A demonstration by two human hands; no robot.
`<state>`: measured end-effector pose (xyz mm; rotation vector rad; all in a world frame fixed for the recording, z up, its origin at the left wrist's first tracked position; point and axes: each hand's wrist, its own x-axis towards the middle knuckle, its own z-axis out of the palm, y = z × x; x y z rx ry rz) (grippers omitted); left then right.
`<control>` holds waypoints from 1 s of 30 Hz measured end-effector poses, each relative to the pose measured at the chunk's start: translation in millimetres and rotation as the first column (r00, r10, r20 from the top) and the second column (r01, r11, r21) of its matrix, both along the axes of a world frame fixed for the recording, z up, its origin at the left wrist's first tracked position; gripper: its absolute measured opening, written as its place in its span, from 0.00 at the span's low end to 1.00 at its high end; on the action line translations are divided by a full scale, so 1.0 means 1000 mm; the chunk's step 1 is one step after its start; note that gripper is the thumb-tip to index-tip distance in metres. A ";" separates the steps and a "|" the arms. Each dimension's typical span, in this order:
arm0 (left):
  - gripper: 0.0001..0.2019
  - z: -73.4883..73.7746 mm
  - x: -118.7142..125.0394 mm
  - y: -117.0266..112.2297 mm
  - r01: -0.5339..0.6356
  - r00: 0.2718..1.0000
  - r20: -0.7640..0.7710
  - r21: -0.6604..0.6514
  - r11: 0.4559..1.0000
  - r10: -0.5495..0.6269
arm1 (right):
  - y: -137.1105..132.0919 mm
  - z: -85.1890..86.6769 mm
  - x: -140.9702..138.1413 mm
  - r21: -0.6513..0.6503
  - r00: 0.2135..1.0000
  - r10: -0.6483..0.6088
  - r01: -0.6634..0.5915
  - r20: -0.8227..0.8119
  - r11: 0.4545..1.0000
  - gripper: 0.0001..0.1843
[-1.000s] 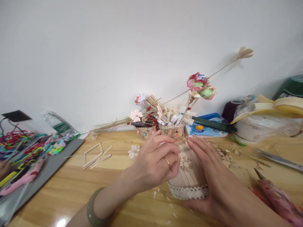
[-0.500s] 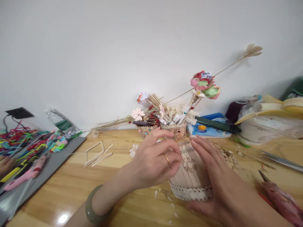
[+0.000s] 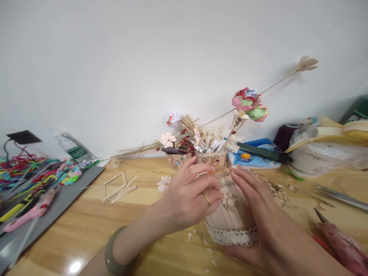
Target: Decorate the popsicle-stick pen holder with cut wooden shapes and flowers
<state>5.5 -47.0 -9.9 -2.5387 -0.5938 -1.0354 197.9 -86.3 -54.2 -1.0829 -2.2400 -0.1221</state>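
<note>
A pot faced with pale wooden craft sticks (image 3: 227,214) stands on the table in front of me, tilted a little. White crochet lace (image 3: 231,234) runs round its lower edge, and a small wooden flower (image 3: 229,200) sits on its side. My right hand (image 3: 267,218) is wrapped along the pot's right side, fingers near the top and thumb low by the lace. At the pot's left, near the flower, my left hand (image 3: 192,195) has its fingers bent inward and closed. Whatever its fingertips pinch is hidden behind the hand.
Behind stand two decorated baskets (image 3: 211,159) with flowers and pens. Loose craft sticks (image 3: 119,188) and a pale flower (image 3: 163,183) lie left. A pink glue gun (image 3: 342,243), scissors (image 3: 342,196) and wood chips (image 3: 277,191) are right. Colourful cords (image 3: 23,172) lie far left.
My left hand has shifted very slightly right and down beside the pot. The right hand keeps its hold, and the pot stays in place. A hand at the far left edge has mostly left view.
</note>
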 end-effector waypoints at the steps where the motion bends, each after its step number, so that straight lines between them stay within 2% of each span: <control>1: 0.03 0.000 0.000 -0.001 -0.007 1.000 -0.002 0.012 1.000 0.007 | -0.001 0.000 0.000 -0.008 1.000 -0.005 0.005 0.004 1.000 0.56; 9: 0.02 -0.008 0.003 -0.001 0.014 1.000 -0.010 0.150 0.989 -0.013 | 0.001 -0.003 0.000 0.016 1.000 -0.025 0.025 0.009 1.000 0.62; 16: 0.02 -0.008 0.005 0.002 0.028 0.999 0.030 0.070 0.997 -0.030 | 0.003 -0.007 -0.001 0.069 0.998 -0.057 0.055 0.031 0.996 0.66; 21: 0.03 -0.011 0.003 0.005 0.053 0.999 0.001 0.114 0.992 -0.054 | 0.003 -0.010 0.000 0.091 0.998 -0.044 0.040 0.040 0.995 0.67; 24: 0.03 -0.008 0.000 0.007 0.033 0.998 0.043 0.136 0.990 -0.039 | 0.003 -0.010 0.002 0.082 0.998 -0.057 0.054 0.036 0.995 0.65; 27: 0.06 -0.001 -0.002 0.007 0.021 0.992 0.122 0.095 0.995 -0.033 | 0.004 -0.008 0.003 0.072 0.998 -0.049 0.046 0.035 0.996 0.63; 30: 0.07 0.004 -0.003 0.008 0.059 0.978 0.202 -0.024 0.998 -0.053 | 0.004 -0.006 0.003 0.059 0.998 -0.048 0.046 0.034 0.997 0.62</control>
